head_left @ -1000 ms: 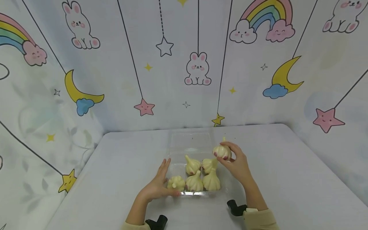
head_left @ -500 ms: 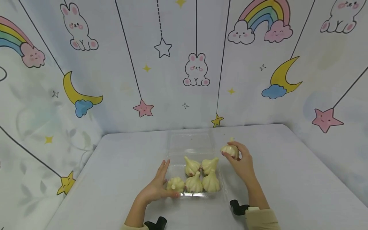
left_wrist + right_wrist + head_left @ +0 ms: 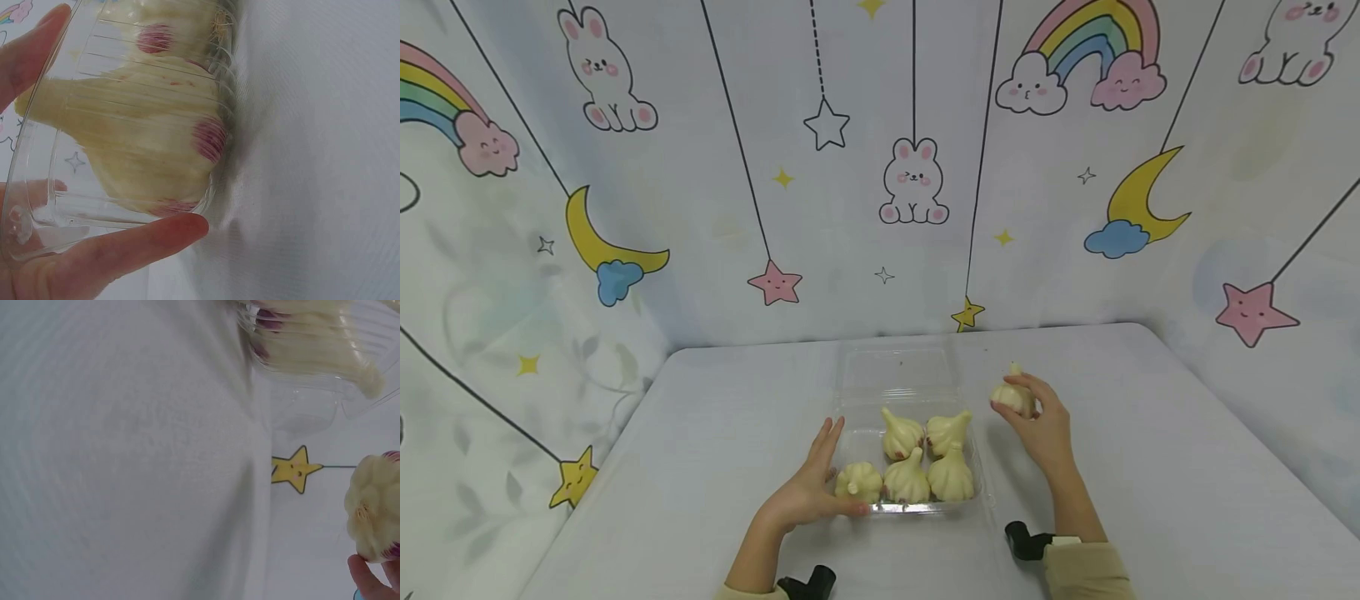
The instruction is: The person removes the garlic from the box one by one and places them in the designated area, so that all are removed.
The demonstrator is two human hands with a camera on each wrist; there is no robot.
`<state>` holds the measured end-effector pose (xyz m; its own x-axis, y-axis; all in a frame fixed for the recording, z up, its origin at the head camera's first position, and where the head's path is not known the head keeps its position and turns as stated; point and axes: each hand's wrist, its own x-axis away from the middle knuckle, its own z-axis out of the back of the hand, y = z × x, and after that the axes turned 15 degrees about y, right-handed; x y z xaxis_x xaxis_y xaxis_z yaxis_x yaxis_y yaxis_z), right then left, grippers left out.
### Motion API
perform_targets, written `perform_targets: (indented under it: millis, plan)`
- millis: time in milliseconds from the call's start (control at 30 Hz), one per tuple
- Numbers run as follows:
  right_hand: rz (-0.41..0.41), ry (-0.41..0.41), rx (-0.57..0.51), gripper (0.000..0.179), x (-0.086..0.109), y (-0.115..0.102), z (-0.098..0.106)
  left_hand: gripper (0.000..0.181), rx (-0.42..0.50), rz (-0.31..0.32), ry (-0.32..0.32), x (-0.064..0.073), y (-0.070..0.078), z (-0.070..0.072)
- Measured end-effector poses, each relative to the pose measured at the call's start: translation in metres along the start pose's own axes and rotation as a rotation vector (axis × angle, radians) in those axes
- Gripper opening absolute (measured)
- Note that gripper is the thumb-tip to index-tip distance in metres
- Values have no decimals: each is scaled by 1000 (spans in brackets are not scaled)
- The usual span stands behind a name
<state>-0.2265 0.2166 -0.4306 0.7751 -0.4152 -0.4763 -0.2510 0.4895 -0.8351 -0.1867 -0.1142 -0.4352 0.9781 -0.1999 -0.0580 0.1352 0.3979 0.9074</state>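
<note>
A clear plastic clamshell box (image 3: 925,507) sits on the table, its lid (image 3: 897,371) folded back. Inside are several garlic bulbs (image 3: 907,477), some with purple patches. My left hand (image 3: 811,485) spans the box's left end, thumb along the front and fingers at the side. In the left wrist view a finger (image 3: 137,250) lies against the clear wall, close to a garlic bulb (image 3: 144,134). Right of the box my right hand (image 3: 1040,423) holds another garlic bulb (image 3: 1015,398) above the table, between thumb and fingers. Its root end shows in the right wrist view.
The white-covered table (image 3: 1150,467) runs back to a patterned cloth wall (image 3: 1045,183) with rabbits, stars and moons. Black wrist mounts (image 3: 1028,542) show near both beige sleeves (image 3: 1086,571).
My right hand has carried its garlic bulb rightward, away from the box. The left hand stays at the box, and the bulbs inside keep their places.
</note>
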Motion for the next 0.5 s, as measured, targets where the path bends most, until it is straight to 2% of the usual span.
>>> perform_targets:
  millis: [500]
  plan:
    - [-137, -98, 65, 48, -3, 5, 5, 119, 10, -11, -9, -1, -1, 1]
